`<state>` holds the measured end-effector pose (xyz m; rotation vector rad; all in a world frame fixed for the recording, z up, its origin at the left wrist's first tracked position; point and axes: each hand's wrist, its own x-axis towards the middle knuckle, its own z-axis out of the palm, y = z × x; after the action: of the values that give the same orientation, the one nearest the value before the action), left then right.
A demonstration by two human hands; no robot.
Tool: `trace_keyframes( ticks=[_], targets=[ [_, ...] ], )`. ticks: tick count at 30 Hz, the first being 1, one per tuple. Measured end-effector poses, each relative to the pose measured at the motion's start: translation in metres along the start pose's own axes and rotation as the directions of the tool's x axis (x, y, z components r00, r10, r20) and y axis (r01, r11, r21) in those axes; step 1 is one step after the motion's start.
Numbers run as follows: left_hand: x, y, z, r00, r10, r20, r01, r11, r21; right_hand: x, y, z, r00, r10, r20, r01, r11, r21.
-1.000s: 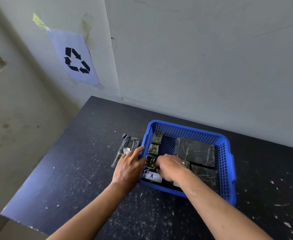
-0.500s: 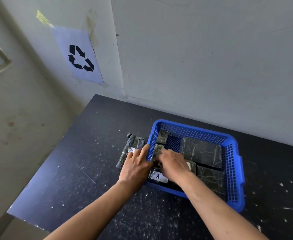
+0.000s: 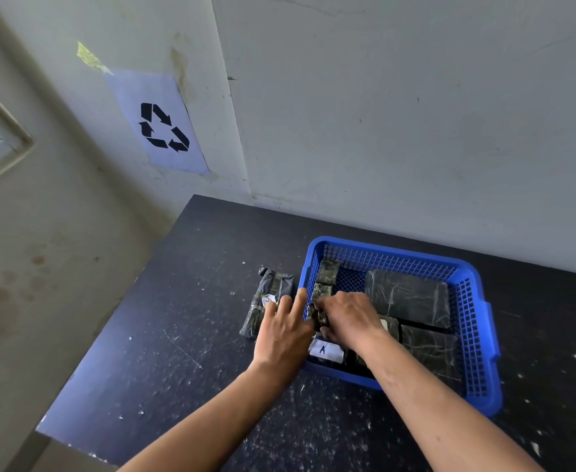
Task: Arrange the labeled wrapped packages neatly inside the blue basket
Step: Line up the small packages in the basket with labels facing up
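Inside the blue basket, the right hand pinched a small package; the left hand's fingers lay spread.

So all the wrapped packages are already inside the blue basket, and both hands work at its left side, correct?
Not all. The head view shows one package on the table, outside the basket. Both hands, left and right, do work at its left side.
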<state>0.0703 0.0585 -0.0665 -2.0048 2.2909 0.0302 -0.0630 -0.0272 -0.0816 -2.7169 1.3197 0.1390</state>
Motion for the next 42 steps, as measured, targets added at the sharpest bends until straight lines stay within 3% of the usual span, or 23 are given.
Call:
trace_keyframes(
  ticks=[7,11,15,19,22,25,27,29,31,34,36,39,42],
  targets=[
    [-0.004,-0.008,0.001,0.998,0.019,-0.052,-0.024,0.995,-0.096,0.001,0.002,0.002,1.0,-0.023,-0.003,0.023,1.0,-0.012],
    [-0.004,-0.011,0.003,0.991,-0.014,-0.132,-0.01,0.984,-0.179,-0.01,0.004,0.005,0.991,0.136,-0.005,-0.132,0.971,0.2],
    [0.004,-0.014,0.004,0.979,-0.085,-0.185,0.034,0.964,-0.265,-0.012,0.016,-0.001,0.934,0.316,0.165,-0.355,0.776,0.522],
    [0.016,-0.015,0.001,0.991,-0.05,-0.123,0.022,0.975,-0.22,-0.005,0.022,-0.008,0.905,0.23,0.357,-0.408,0.702,0.584],
    [0.017,-0.018,0.001,0.992,-0.033,-0.122,0.008,0.979,-0.202,-0.003,0.009,-0.007,0.912,0.175,0.371,-0.345,0.816,0.464],
    [0.014,-0.023,0.001,0.987,-0.031,-0.156,-0.005,0.974,-0.228,-0.004,-0.002,0.001,0.959,0.199,0.202,-0.251,0.927,0.28],
    [0.013,-0.027,0.0,0.983,-0.027,-0.18,-0.02,0.968,-0.251,-0.005,0.0,0.003,0.95,0.239,0.2,-0.303,0.858,0.416],
    [0.011,-0.031,-0.001,0.981,-0.03,-0.192,-0.022,0.964,-0.264,-0.004,0.013,0.0,0.919,0.285,0.271,-0.393,0.704,0.591],
    [0.01,-0.032,0.0,0.98,-0.037,-0.195,-0.018,0.962,-0.271,-0.002,0.03,-0.006,0.906,0.285,0.314,-0.423,0.642,0.639],
    [0.007,-0.028,0.003,0.982,-0.045,-0.185,-0.011,0.958,-0.288,-0.001,0.035,-0.008,0.903,0.211,0.374,-0.411,0.674,0.614],
    [0.004,-0.027,0.004,0.983,-0.049,-0.177,-0.004,0.957,-0.289,-0.001,0.025,-0.005,0.907,0.192,0.375,-0.377,0.768,0.518],
    [0.001,-0.027,0.003,0.992,-0.037,-0.122,0.003,0.963,-0.27,-0.002,0.007,0.007,0.955,0.196,0.223,-0.258,0.919,0.297],
    [0.0,-0.027,0.003,0.996,-0.023,-0.085,0.0,0.968,-0.252,-0.004,0.007,0.014,0.956,0.245,0.163,-0.287,0.895,0.342]
  ],
)
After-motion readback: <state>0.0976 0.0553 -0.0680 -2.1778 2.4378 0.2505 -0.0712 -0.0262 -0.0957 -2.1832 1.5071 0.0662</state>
